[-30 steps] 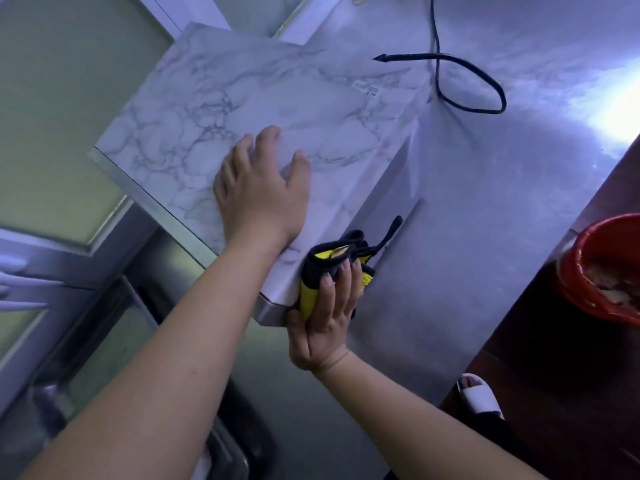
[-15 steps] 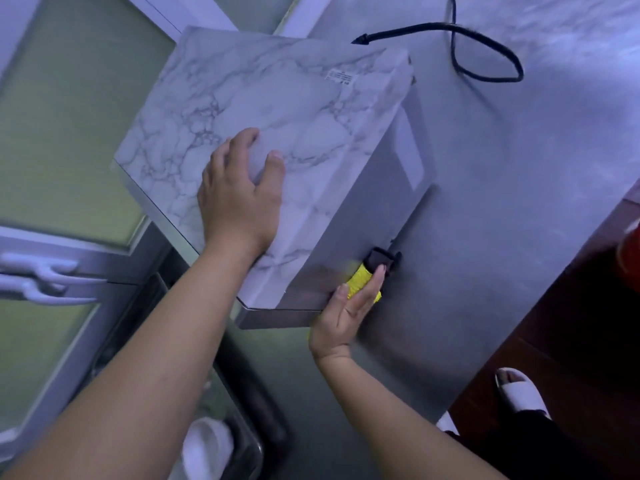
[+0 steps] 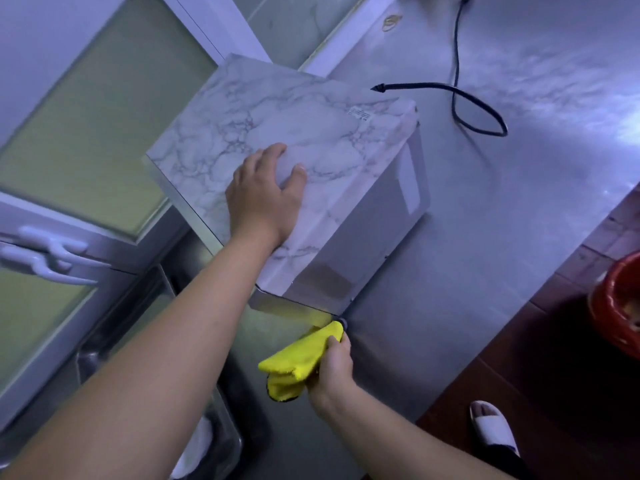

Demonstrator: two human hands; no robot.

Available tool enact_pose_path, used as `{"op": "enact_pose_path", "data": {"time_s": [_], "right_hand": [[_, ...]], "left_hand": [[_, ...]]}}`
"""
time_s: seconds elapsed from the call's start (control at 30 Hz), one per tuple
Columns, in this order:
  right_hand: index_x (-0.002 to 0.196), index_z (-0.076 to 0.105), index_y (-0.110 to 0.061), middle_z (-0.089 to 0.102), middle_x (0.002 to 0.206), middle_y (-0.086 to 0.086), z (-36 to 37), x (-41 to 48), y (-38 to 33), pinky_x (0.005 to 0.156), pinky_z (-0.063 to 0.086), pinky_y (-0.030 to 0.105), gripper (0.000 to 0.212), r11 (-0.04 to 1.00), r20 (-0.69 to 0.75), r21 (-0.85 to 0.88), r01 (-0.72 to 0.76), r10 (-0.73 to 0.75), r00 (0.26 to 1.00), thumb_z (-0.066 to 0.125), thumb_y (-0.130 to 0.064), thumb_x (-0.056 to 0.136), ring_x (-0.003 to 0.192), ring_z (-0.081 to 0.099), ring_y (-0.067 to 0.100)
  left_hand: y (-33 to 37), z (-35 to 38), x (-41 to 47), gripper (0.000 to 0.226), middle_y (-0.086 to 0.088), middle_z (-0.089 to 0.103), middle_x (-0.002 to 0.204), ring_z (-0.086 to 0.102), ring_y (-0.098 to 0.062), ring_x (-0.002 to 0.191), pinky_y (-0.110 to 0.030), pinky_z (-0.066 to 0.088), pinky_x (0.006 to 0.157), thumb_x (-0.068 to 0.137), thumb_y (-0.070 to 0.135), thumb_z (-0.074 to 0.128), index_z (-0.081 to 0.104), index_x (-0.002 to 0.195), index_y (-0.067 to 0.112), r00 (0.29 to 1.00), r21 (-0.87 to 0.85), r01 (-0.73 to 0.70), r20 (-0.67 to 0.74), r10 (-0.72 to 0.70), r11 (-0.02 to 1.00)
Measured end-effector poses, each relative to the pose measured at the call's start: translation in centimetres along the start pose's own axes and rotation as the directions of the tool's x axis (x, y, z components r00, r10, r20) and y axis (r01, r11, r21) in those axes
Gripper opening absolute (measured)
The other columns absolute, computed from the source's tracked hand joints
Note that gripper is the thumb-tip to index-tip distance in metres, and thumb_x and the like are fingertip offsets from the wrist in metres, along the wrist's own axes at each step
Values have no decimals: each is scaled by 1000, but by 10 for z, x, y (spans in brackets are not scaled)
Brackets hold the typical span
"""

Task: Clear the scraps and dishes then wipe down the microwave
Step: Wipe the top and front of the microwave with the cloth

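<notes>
The microwave point(image 3: 311, 140) has a marble-patterned top and stands on a steel counter point(image 3: 502, 220). My left hand point(image 3: 263, 199) rests flat on its top near the front edge, fingers spread. My right hand point(image 3: 332, 368) grips a folded yellow cloth point(image 3: 301, 358) just below the microwave's near front corner, with the cloth's tip touching that corner at counter level.
A black power cord point(image 3: 460, 98) loops on the counter behind the microwave. A red bowl point(image 3: 616, 306) with scraps sits low at the right, over a dark red floor. A sink point(image 3: 173, 341) lies at lower left, and a window with white handles point(image 3: 48, 254) at the left.
My right hand has drawn the yellow cloth down off the microwave's side to its front bottom corner. My left hand stayed pressed on the top.
</notes>
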State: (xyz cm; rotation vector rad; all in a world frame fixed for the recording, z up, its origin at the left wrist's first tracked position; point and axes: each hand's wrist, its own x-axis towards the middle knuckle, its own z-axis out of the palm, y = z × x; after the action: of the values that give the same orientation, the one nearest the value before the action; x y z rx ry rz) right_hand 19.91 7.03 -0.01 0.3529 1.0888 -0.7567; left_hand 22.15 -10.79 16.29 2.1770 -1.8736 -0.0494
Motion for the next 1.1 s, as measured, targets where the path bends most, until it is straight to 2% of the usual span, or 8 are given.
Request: {"op": "enact_pose_path", "data": {"time_s": [0.1, 0.33, 0.4, 0.57, 0.73, 0.83, 0.93, 1.1], "right_hand": [[125, 58, -7, 67, 104, 21, -19, -13, -17, 76, 53, 43, 36, 980, 105, 129, -155, 142, 984, 36, -27, 105, 95, 64, 37], [102, 74, -2, 73, 102, 22, -74, -40, -94, 86, 52, 45, 38, 976, 374, 118, -182, 125, 919, 52, -31, 94, 88, 71, 38], [115, 73, -9, 68, 118, 23, -93, -40, -119, 88, 55, 55, 38, 972, 461, 164, -169, 76, 884, 72, -26, 80, 97, 70, 41], [150, 43, -18, 46, 149, 21, -111, -31, -187, 89, 51, 64, 102, 973, 603, 232, -19, -128, 787, 93, -27, 62, 123, 57, 44], [128, 66, -10, 68, 120, 19, -84, -13, -260, 81, 59, 47, 83, 916, 467, 223, 334, -401, 788, 91, -38, 54, 100, 71, 33], [147, 43, -19, 59, 130, 11, -59, 12, -279, 78, 59, 33, 58, 712, 197, 67, 698, -696, 691, 63, -27, 92, 94, 69, 13], [157, 24, -24, 38, 153, -4, -21, 47, -265, 116, 36, 40, 58, 539, 195, -229, 810, -790, 581, 44, -25, 102, 133, 45, 10], [159, 10, -25, 12, 166, -5, 15, 72, -226, 124, 12, 44, 66, 543, 29, -257, 800, -823, 568, 32, -38, 98, 152, 11, 15]], "left_hand": [[1, -1, 0, 48, -1, 41, 150, 36, -25, 136, -43, 29, 113, 96, 52, 44, 46, 140, 33, 1000, 3, 9, -1, -9, 1000], [2, -2, -1, 50, -1, 42, 149, 35, -25, 137, -40, 27, 113, 96, 52, 45, 46, 141, 32, 1000, 1, 13, -5, -13, 1000], [2, -2, -1, 49, -1, 42, 150, 35, -25, 138, -40, 27, 113, 96, 51, 45, 46, 141, 31, 1000, 1, 8, -9, -8, 1000], [-1, 0, 0, 49, -1, 44, 148, 37, -26, 136, -41, 29, 113, 95, 52, 45, 48, 140, 32, 1000, 3, -4, -16, 4, 1000], [-1, 0, 1, 48, -1, 45, 147, 38, -28, 134, -44, 31, 112, 94, 51, 45, 48, 138, 33, 1000, 2, -9, -25, 9, 1000], [-1, 0, 0, 51, 0, 45, 146, 39, -27, 133, -44, 31, 112, 91, 53, 43, 49, 137, 33, 1000, -8, -6, -29, 6, 1000], [-1, 1, 1, 51, 0, 45, 146, 38, -27, 134, -45, 30, 112, 90, 53, 43, 49, 137, 34, 999, -10, 0, -33, 0, 1000], [-1, 2, 1, 46, 1, 43, 147, 37, -26, 134, -44, 29, 112, 93, 50, 44, 47, 137, 35, 1000, -1, 5, -30, -5, 1000]]}}
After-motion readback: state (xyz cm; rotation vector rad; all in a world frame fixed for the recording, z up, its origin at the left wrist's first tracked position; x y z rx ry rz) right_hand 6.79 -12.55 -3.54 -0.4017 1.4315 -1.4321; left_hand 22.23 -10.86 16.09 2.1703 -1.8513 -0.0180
